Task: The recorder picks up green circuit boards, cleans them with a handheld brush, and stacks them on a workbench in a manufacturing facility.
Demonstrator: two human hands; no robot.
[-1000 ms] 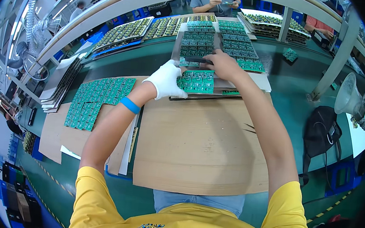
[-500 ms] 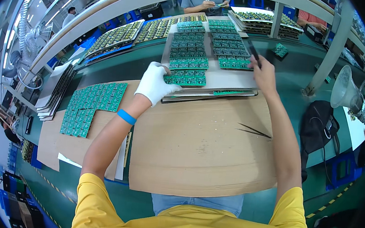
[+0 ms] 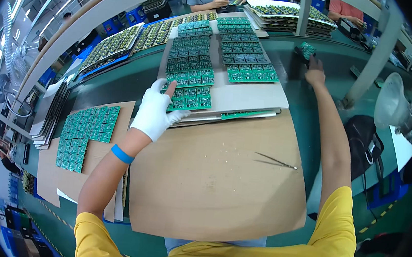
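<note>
My left hand (image 3: pixel 152 113), in a white glove with a bare fingertip showing, rests at the near left corner of the green circuit boards (image 3: pixel 189 98). Its fingers are spread along their edge. The boards lie in two columns on a pale cardboard sheet (image 3: pixel 249 94). Far to the right, my right hand (image 3: pixel 315 72) is closed on a dark tool (image 3: pixel 300 53), whose kind I cannot make out. The tool's end is beside a small separate circuit board (image 3: pixel 308 49) on the green bench. A pair of tweezers (image 3: pixel 277 160) lies on the brown cardboard (image 3: pixel 209 198).
More green boards (image 3: pixel 89 129) lie on cardboard at left, near stacked sheets (image 3: pixel 51 113). Yellowish board panels (image 3: pixel 106 52) line the far side. A metal post (image 3: pixel 371 60), a funnel-shaped duct (image 3: pixel 394 104) and a black bag (image 3: pixel 361 143) stand at right. Two people sit opposite.
My right hand has moved right and away from the board columns, to the separate small board. My left hand stays at the columns' near left corner, its fingers more spread.
</note>
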